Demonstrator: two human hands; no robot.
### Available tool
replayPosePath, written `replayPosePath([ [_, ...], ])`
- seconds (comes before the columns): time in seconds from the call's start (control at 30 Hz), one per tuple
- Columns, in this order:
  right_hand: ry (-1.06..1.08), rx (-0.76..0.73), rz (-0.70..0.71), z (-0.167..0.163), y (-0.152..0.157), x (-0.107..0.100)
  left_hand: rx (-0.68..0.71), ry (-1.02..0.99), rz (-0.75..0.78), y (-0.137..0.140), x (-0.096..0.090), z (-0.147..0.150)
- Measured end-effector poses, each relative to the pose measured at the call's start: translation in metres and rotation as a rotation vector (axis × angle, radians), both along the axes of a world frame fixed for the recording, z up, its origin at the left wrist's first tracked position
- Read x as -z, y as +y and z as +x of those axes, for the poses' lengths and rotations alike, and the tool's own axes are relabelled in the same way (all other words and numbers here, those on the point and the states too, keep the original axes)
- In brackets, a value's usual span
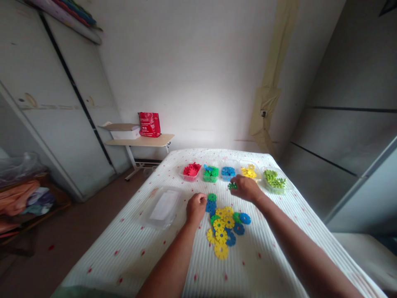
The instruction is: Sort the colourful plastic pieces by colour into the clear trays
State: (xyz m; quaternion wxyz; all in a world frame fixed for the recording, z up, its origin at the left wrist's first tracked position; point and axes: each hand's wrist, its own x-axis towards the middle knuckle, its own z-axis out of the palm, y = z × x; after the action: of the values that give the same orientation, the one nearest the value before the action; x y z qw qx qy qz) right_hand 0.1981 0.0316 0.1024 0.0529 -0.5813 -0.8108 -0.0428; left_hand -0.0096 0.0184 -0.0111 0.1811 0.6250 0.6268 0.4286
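Note:
My right hand [247,188] is closed on a green notched disc [232,186], held above the table in front of the blue and yellow tubs. My left hand [196,208] is beside a cluster of discs, its fingers curled together; whether something small is between them I cannot make out. A green disc [212,197] and blue discs [211,206] lie just right of its fingertips. Toward me the cluster continues with overlapping yellow discs [221,236], more blue ones and a few green. A blue disc [245,218] sticks out at its right side.
Clear tubs stand in a row: red pieces [191,169], green pieces [211,174], blue pieces [228,171], yellow pieces [249,171] and light-green pieces [275,180]. A clear plastic lid [145,212] with a white paper lies left. A side table [145,141] holds a red bag [149,125].

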Motion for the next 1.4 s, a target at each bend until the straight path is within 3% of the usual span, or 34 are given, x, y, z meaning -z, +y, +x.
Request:
replayPosePath([
  [0.1,0.008,0.106,0.102,-0.007,0.028,-0.024,0.000,0.003,-0.004,0.000,0.000,-0.001],
  [0.2,0.049,0.144,0.165,-0.009,0.040,-0.029,-0.002,0.011,-0.014,0.000,-0.002,-0.002],
  [0.3,0.087,0.101,0.194,-0.004,0.032,-0.013,0.001,0.028,-0.032,-0.001,-0.004,-0.002],
  [0.43,0.071,0.074,0.186,0.018,0.005,0.027,0.005,0.061,-0.058,-0.004,-0.006,0.001],
  [0.57,0.100,0.117,0.179,0.049,-0.014,0.067,0.041,0.103,-0.062,-0.008,-0.009,0.003],
  [0.7,0.197,0.156,0.140,0.070,-0.019,0.092,0.112,0.111,-0.033,-0.012,-0.010,-0.001],
  [0.83,0.297,0.173,0.120,0.073,-0.015,0.099,0.158,0.063,-0.039,-0.012,-0.006,-0.006],
  [1.1,0.290,0.193,0.108,0.070,-0.013,0.102,0.251,-0.006,-0.047,-0.008,0.004,-0.012],
  [1.4,0.281,0.215,0.107,0.068,-0.014,0.100,0.258,0.017,-0.047,-0.006,0.006,-0.010],
])
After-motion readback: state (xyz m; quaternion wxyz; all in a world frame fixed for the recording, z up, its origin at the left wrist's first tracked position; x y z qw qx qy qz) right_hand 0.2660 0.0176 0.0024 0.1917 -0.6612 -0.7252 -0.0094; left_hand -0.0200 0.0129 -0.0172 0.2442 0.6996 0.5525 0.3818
